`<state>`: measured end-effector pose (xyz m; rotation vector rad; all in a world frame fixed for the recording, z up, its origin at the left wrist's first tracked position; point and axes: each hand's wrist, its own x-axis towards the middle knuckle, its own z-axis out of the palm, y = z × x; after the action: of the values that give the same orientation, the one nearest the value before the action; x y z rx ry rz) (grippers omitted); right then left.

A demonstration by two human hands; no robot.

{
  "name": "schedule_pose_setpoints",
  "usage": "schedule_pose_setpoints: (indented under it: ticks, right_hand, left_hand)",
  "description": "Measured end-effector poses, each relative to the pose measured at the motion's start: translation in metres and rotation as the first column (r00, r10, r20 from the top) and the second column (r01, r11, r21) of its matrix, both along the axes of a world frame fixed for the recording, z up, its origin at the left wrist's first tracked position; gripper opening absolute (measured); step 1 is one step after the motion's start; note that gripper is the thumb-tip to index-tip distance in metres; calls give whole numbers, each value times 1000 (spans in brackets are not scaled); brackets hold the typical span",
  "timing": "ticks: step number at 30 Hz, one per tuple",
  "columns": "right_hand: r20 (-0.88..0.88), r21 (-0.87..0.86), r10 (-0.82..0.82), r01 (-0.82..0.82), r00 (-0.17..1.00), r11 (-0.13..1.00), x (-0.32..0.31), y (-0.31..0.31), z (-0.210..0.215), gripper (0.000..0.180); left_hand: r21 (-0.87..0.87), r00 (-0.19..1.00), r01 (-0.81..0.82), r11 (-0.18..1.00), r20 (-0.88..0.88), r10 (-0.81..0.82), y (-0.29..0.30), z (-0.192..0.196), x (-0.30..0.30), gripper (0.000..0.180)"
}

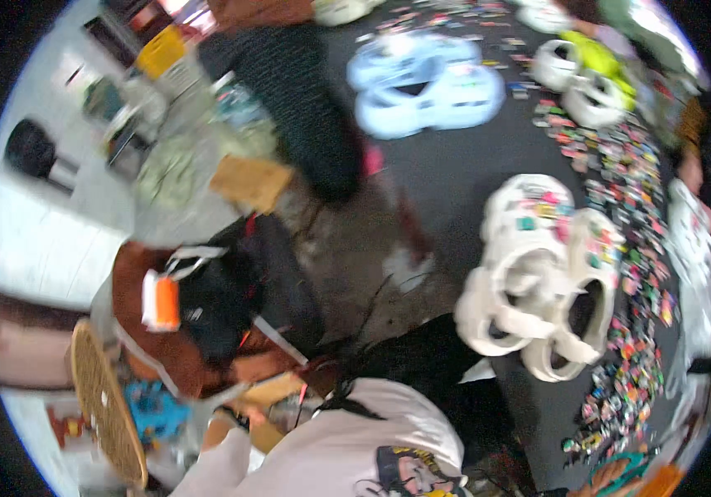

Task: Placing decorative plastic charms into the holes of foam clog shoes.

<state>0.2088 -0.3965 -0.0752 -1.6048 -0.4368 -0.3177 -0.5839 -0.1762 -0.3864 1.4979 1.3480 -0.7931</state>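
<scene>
A pair of white clogs (529, 265) with colourful charms stands on the dark table, to the right of my body. What looks like my left forearm (266, 432) comes from a white sleeve by a brown chair; its fingers do not show clearly. Close to the bottom right edge, what seems to be my right hand (608, 475) is blurred. It is next to a teal looped thing (623, 469) whose kind I cannot make out. Many small charms (625, 364) lie along the table's right side. Farther off sits a pair of light blue clogs (426, 87).
A black bag (215, 311) rests on the brown chair (136, 269) at left, with an orange-and-white packet (161, 302) on it. A cardboard box (252, 182) lies on the floor. Someone's dark-clad leg (306, 108) is beside the table; more white clogs (592, 95) stand at the far right.
</scene>
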Motion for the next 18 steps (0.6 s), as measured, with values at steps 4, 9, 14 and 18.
schedule_pose_setpoints:
  ticks: [4, 9, 14, 18]
  right_hand:
    - [-384, 324, 154, -23, 910, 946, -15, -6, 28, 58]
    - [-32, -581, -83, 49, 996, 812, -4, -31, 46, 39]
    - [180, -687, -354, 375, 918, 622, 20, -105, 5, 42]
    - [108, -833, -600, 402, 792, 380, 29, -134, -7, 46]
  left_hand:
    - [-229, 973, -146, 962, 141, 182, 39, 20, 10, 27]
    - [-544, 841, -411, 731, 83, 534, 170, 142, 190, 25]
    - [257, 736, -265, 929, 677, 23, 236, 283, 340, 22]
    - [717, 470, -329, 615, 689, -552, 215, 391, 467, 35]
